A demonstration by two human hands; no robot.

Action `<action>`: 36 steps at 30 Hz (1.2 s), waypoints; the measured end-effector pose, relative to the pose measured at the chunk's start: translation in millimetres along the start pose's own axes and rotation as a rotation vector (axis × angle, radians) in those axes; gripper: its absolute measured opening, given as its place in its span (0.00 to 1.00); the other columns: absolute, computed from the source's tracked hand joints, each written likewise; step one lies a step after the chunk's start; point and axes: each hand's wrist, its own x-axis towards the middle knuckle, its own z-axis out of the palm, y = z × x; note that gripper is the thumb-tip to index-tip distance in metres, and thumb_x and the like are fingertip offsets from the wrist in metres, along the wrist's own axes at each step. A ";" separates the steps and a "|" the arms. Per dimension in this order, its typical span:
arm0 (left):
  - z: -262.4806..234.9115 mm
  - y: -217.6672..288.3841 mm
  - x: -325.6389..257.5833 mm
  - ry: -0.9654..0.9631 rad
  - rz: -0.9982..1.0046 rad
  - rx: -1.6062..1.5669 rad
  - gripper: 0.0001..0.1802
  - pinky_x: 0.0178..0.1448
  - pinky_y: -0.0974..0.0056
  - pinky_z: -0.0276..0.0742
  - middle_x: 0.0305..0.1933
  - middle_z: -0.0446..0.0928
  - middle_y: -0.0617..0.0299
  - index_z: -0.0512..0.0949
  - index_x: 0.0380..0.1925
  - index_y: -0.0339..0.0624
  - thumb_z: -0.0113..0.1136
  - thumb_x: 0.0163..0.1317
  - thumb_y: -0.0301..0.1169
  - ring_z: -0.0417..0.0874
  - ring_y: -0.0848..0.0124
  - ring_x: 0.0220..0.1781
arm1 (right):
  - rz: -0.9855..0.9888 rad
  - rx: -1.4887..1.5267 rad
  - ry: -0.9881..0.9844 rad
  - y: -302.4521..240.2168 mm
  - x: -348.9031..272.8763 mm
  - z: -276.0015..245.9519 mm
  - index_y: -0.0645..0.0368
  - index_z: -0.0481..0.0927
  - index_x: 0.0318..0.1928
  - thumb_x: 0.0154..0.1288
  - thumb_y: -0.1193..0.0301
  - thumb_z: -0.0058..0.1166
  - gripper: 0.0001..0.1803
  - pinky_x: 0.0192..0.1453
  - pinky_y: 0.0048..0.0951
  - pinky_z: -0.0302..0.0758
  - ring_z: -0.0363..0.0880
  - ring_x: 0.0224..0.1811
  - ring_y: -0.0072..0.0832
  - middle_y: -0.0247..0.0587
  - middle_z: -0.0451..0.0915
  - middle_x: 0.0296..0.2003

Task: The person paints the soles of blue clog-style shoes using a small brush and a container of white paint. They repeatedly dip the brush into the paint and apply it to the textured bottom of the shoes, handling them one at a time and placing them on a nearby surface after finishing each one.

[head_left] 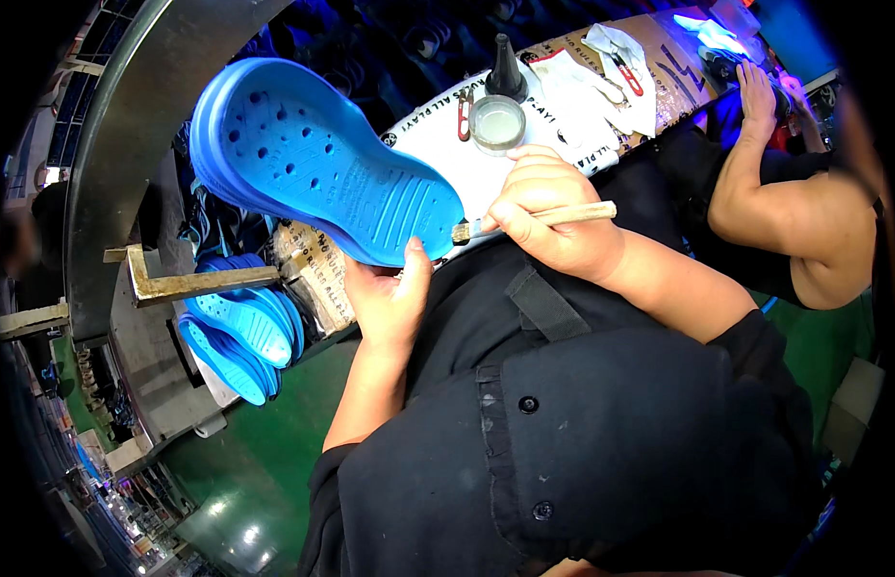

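A stack of blue foam clog soles (322,159) is gripped at its heel end by my left hand (385,293), thumb over the rim and fingers underneath. The top sole shows round holes at the toe and ridges toward the heel. My right hand (553,212) is closed around a wooden-handled brush (587,212). Its dark bristles are at the sole's heel edge; whether they touch cannot be told. Just beyond my right hand stands a small round glass dish (497,125) holding pale liquid. Behind the dish is a black cone-nozzled bottle (505,72).
More blue soles (240,322) are piled at the left below a worn metal bar (202,284). Red-handled snips (464,115) lie beside the dish. White gloves (577,82) and another red tool (628,77) rest farther right. A co-worker's arm (784,216) is at the right.
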 end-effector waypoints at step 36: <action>5.5 -3.1 -4.2 0.026 0.299 0.189 0.24 0.49 0.67 0.75 0.46 0.73 0.51 0.62 0.51 0.33 0.59 0.55 0.19 0.78 0.69 0.42 | -0.048 -0.071 0.056 2.6 -6.5 -5.3 0.57 0.81 0.21 0.54 0.70 0.59 0.08 0.46 0.35 0.71 0.78 0.24 0.30 0.34 0.79 0.19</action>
